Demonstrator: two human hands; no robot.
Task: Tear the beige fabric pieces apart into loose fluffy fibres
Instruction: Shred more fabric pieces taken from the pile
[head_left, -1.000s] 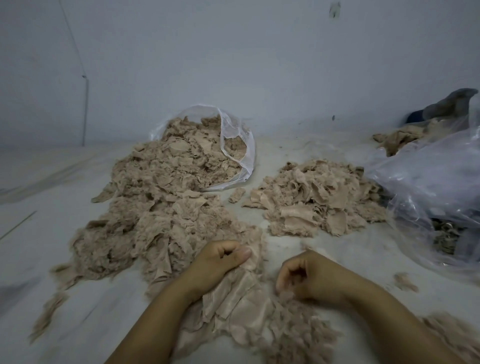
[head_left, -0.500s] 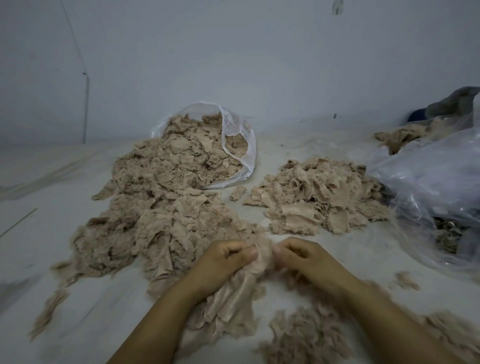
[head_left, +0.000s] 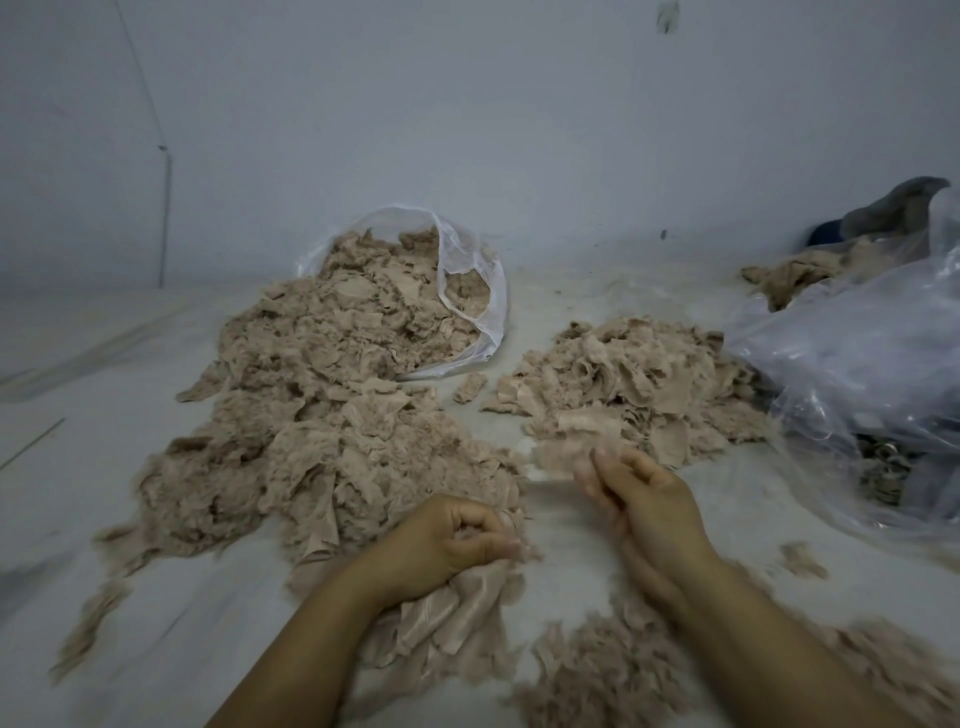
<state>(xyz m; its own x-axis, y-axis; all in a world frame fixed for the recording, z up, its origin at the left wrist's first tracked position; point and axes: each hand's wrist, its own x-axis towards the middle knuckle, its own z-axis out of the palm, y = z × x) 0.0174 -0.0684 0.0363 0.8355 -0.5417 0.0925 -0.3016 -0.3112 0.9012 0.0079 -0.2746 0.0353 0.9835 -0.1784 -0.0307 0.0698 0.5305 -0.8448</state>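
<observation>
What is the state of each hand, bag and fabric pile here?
left hand: grips a bunch of fabric pieces.
right hand: raised, blurred; grip unclear.
mesh bag: lying open, fabric spilling out.
middle pile: loose heap.
fluffy fibres: loose, torn.
clear plastic bag: crumpled.

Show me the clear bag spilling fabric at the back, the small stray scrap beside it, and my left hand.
clear bag (head_left: 470, 291): head view, on its plastic rim.
stray scrap (head_left: 469, 387): head view, on its middle.
left hand (head_left: 441, 545): head view, on the back of the hand.

Clear plastic bag (head_left: 852, 358) right; grey cloth (head_left: 896, 205) behind it.
</observation>
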